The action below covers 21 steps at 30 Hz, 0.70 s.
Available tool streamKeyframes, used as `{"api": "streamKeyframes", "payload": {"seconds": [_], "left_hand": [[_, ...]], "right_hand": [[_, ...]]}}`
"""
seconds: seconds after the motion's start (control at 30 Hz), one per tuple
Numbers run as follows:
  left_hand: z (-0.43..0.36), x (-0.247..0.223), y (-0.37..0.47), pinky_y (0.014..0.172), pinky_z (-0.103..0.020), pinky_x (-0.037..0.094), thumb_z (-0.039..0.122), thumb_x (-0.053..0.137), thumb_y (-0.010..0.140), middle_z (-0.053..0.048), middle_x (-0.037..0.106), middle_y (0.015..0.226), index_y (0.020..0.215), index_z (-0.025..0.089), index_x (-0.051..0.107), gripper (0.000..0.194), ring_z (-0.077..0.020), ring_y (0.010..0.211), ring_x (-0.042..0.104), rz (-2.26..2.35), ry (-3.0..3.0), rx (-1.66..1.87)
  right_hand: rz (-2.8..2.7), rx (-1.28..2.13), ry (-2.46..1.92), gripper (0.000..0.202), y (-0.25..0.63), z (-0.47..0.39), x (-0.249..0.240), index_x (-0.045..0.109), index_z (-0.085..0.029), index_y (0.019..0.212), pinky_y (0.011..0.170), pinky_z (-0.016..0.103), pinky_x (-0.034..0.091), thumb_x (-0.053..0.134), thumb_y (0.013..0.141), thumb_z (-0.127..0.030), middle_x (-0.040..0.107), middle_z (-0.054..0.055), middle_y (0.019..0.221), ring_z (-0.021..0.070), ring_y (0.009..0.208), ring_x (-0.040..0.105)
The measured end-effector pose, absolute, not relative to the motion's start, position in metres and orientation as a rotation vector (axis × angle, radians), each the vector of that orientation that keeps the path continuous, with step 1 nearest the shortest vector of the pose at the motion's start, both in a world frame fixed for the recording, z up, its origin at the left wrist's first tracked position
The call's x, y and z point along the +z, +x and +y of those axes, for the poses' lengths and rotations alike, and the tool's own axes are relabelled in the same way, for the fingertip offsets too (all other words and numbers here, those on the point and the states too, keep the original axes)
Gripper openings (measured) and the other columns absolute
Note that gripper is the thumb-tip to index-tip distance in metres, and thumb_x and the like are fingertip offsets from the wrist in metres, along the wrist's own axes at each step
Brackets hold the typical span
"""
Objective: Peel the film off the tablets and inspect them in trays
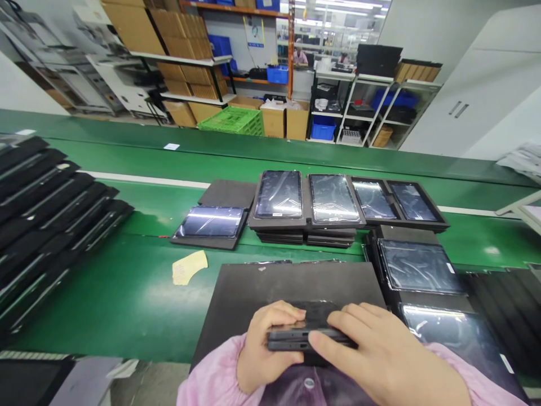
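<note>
A green worktop (pixel 143 316) spans the frame, stacked black trays (pixel 51 225) at far left. A dark board (pixel 291 282) lies lower centre; glossy panels (pixel 279 194) sit beyond it and to the right. At bottom centre, the left hand (pixel 260 344) and right hand (pixel 380 349) together grasp two thin dark slabs (pixel 287 340), one atop the other. A loosened pinch could let these smooth-looking slabs slide apart, scuffing or dropping one.

head: from above the green bench (pixel 127 304), forward and down
left hand (pixel 257 344), right hand (pixel 380 347): close, low
shelves (pixel 181 58): far, top
</note>
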State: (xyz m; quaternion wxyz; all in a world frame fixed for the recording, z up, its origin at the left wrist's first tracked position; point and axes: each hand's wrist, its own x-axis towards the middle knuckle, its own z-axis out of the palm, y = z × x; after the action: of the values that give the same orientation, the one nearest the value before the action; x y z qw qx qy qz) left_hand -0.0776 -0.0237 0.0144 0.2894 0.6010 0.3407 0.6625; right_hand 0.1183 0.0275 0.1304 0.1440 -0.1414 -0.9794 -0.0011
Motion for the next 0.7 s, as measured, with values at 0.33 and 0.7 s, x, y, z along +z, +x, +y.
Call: {"api": "streamKeyframes", "payload": {"seconds": [0.33, 0.7], "left_hand": [[-0.023, 0.015, -0.074, 0.073, -0.035, 0.055, 0.044, 0.070, 0.074, -0.005, 0.068, 0.088, 0.102, 0.025, 0.056, 0.036, -0.0217, 0.083, 0.066, 0.904, 1.626, 1.760], [-0.013, -0.010, -0.092, 0.076, -0.036, 0.055, 0.039, 0.075, 0.069, -0.005, 0.067, 0.093, 0.104, 0.023, 0.058, 0.042, -0.0230, 0.087, 0.065, 1.040, 1.476, 1.818]], "right_hand": [[-2.756, -0.065, -0.353, 0.024, 0.128, 0.028, 0.121, 0.057, -0.019, 0.105, 0.060, 0.032, 0.043, 0.037, 0.093, -0.013, 0.066, 0.007, 0.091, 0.0187, 0.072, 0.058], [-2.374, 0.988, -0.900, 0.084, 0.167, 0.061, 0.048, 0.040, -0.019, 0.131, 0.092, 0.036, 0.048, 0.080, 0.061, -0.044, 0.057, 0.012, 0.125, 0.0232, 0.107, 0.059]]}}
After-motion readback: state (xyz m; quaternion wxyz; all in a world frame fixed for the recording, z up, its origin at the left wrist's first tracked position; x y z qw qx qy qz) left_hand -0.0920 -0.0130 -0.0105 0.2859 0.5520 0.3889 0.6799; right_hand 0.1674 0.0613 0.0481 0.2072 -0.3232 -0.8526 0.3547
